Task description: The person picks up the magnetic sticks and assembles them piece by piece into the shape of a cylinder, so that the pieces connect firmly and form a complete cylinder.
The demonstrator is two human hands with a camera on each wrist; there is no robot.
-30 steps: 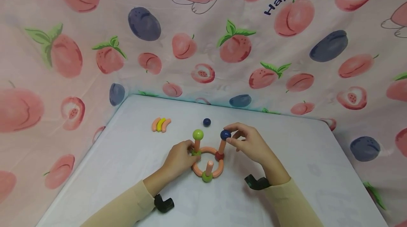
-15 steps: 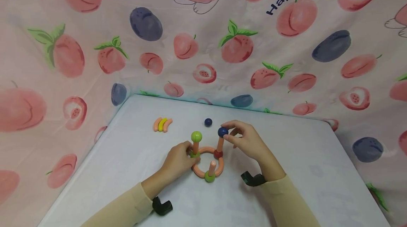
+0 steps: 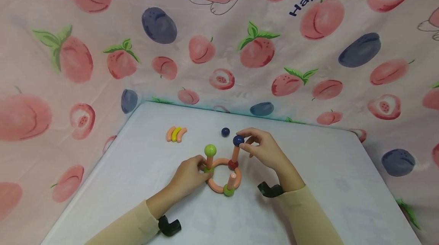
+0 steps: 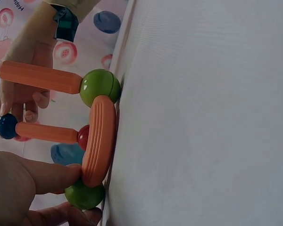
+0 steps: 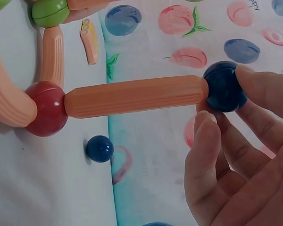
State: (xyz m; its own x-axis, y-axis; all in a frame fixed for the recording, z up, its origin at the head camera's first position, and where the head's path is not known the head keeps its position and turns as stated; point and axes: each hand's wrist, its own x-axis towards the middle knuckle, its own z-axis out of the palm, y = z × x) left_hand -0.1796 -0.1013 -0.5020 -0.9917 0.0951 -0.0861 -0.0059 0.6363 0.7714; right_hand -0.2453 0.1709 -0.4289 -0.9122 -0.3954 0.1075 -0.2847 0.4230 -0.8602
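Observation:
A ring of curved orange rods (image 3: pixel 216 187) joined by balls lies on the white table. Three straight orange rods stand up from its two green balls and one red ball (image 5: pixel 46 109). A light green ball (image 3: pixel 210 150) tops the left rod, and a dark blue ball (image 5: pixel 225 86) tops the one on the red ball. The front rod (image 4: pixel 40 76) has a bare upper end. My right hand (image 3: pixel 260 146) pinches the dark blue ball between thumb and fingers. My left hand (image 3: pixel 189 174) grips the green ball (image 4: pixel 85 194) at the ring's left side.
Behind the ring a loose dark blue ball (image 3: pixel 225 132) sits on the table (image 3: pixel 343 184). Farther left lie two curved orange pieces and a yellow curved piece (image 3: pixel 176 134) side by side. A fruit-print cloth (image 3: pixel 240 73) hangs along the back and left.
The ring has turned slightly counterclockwise: the front rod has shifted right, the green-topped rod toward me, the blue-topped rod back and left. Both hands move along with it, keeping their holds.

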